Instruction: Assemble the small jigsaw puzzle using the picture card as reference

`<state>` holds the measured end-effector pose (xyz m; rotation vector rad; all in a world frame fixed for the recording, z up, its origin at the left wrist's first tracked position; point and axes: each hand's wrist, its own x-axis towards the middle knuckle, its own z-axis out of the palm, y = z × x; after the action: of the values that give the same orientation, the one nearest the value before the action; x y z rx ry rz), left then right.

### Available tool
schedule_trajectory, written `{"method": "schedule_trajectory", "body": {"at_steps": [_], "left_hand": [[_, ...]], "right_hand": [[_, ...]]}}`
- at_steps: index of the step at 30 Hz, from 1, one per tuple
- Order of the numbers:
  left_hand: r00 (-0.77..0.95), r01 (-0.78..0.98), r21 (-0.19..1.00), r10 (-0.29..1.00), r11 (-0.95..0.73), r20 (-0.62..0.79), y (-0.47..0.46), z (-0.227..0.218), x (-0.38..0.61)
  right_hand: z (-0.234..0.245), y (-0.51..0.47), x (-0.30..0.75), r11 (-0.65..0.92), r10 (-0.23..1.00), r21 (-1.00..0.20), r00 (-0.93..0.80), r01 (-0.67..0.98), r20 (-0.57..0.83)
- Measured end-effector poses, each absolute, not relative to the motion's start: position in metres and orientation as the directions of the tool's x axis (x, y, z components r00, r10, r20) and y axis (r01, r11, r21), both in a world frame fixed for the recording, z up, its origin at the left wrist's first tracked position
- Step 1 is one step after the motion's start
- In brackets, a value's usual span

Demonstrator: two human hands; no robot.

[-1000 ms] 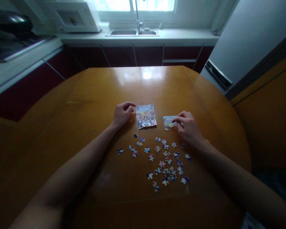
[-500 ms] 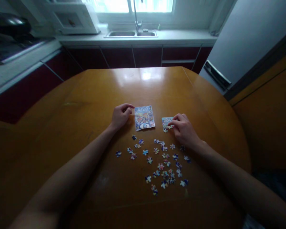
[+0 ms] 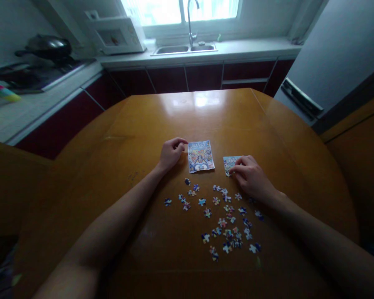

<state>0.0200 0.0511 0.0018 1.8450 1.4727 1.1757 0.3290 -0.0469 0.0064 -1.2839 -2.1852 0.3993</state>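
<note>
A colourful picture sheet [image 3: 200, 156] with a blue cartoon figure lies flat on the wooden table. My left hand [image 3: 171, 153] rests beside its left edge, fingers loosely bent, the index fingertip reaching the sheet's upper left corner. To the right is a partly joined jigsaw puzzle [image 3: 229, 162], its right part hidden by my right hand [image 3: 251, 174]. Thumb and fingers of that hand are closed at the joined section's lower edge, on a puzzle piece [image 3: 228, 174] that is partly covered. Several loose puzzle pieces [image 3: 222, 223] are scattered nearer to me, below both hands.
The table [image 3: 143, 120] has a rounded edge. Beyond it are a sink [image 3: 173, 50] with a tap, a white microwave [image 3: 116, 36] and a counter. A pan [image 3: 48, 47] sits on the stove at left; a fridge [image 3: 336, 54] stands at right.
The camera view has turned a little left, so everything appears shifted right. Both hands stay at about the same places by the sheet and the joined puzzle.
</note>
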Motion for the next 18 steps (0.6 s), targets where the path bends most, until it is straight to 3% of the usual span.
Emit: {"method": "schedule_trajectory", "body": {"at_steps": [4,18], "left_hand": [[0.041,0.512,0.809,0.949,-0.289,0.313,0.05,0.004,0.021],[0.049,0.504,0.812,0.948,-0.294,0.313,0.05,0.004,0.02]], "right_hand": [[0.007,-0.047,0.328,0.495,0.868,-0.532,-0.374,0.686,0.326],[0.032,-0.034,0.374,0.337,0.901,-0.593,-0.066,0.731,0.429]]}}
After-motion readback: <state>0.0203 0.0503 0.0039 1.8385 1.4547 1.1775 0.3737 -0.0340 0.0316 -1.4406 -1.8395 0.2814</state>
